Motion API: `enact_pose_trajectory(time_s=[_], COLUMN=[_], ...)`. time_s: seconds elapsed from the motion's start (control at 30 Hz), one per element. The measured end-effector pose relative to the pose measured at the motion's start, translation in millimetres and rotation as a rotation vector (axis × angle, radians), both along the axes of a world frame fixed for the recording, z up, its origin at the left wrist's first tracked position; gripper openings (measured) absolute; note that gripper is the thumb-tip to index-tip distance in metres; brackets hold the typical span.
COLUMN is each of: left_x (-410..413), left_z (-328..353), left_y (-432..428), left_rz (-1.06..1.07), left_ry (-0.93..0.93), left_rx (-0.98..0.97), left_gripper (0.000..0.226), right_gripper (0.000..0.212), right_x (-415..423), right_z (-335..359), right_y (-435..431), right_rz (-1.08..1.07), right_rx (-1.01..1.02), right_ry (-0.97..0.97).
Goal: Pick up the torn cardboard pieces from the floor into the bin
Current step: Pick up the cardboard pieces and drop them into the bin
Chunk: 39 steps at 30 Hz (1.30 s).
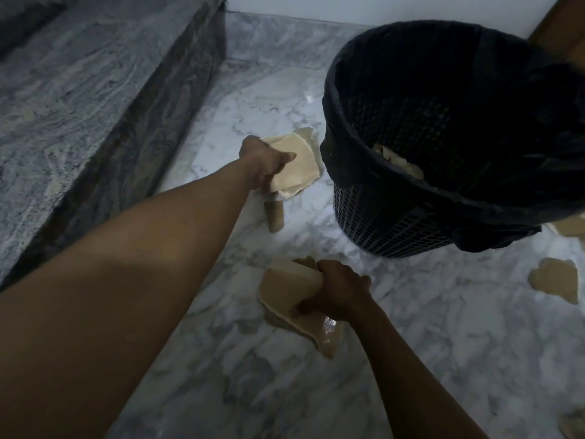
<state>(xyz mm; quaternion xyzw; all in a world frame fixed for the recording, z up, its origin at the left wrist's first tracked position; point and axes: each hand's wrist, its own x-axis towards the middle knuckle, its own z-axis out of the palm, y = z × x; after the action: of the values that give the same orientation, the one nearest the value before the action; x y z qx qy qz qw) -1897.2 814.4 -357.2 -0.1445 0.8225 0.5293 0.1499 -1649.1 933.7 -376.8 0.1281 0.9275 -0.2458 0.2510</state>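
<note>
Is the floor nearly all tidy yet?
Partly. Some cardboard already lies inside the bin. The left hand grips pale pieces and the right hand grips more. Loose scraps remain on the floor right of the bin.

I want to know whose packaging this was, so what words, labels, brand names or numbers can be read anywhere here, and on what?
None can be read.
Cardboard pieces in the left hand: plain tan faces, no print showing.
Cardboard pieces in the right hand: plain, no print showing.
Loose piece on the floor: blank as far as it shows.
Bin and its black liner: no label in view.
</note>
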Motion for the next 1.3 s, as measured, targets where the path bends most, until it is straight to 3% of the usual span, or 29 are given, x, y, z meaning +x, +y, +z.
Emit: enact_pose_trajectory(time_s=[0.13, 0.3, 0.43, 0.57, 0.63, 0.73, 0.9, 1.03, 1.1, 1.2, 1.3], left_x=[11, 11, 2, 12, 12, 8, -2, -5, -10, -6, 4], left_z=[-2, -1, -9, -10, -11, -14, -20, -24, -23, -16, -13], left_y=[10, 11, 5, -1, -2, -14, -35, -35, -33, -22, 2], left_rz=[-0.027, -0.124, -0.059, -0.058, -0.058, -0.024, -0.023, -0.092, -0.14, -0.208, -0.277], left_ry=[-0.069, -0.153, -0.194, -0.153, -0.141, -0.138, -0.176, -0.198, -0.205, -0.241, -0.141], left_rx=[-0.238, -0.325, -0.265, -0.373, -0.339, -0.333, -0.207, -0.149, -0.154, -0.213, -0.481], left_gripper=[0.086, 0.065, 0.075, 0.091, 0.09, 0.088, 0.071, 0.071, 0.074, 0.103, 0.116], right_gripper=[0.077, 0.082, 0.083, 0.089, 0.091, 0.096, 0.094, 0.08, 0.078, 0.076, 0.079], right_x=[1, 0, -2, -5, -16, -49, -92, -71, -53, -45, -48], right_z=[-7, -10, -11, -11, -7, 2, 9, 12, 9, 6, 0], right_y=[-1, 0, -1, -4, -17, -45, -67, -59, -50, -44, -47], right_rz=[0.022, 0.025, 0.014, -0.009, 0.043, 0.224, 0.307, 0.305, 0.269, 0.228, 0.203], right_rx=[0.033, 0.012, 0.001, -0.118, -0.134, -0.003, 0.084, 0.156, 0.14, 0.121, 0.118], right_ry=[0.013, -0.001, -0.011, -0.009, 0.072, 0.239, 0.149, 0.213, 0.218, 0.239, 0.196])
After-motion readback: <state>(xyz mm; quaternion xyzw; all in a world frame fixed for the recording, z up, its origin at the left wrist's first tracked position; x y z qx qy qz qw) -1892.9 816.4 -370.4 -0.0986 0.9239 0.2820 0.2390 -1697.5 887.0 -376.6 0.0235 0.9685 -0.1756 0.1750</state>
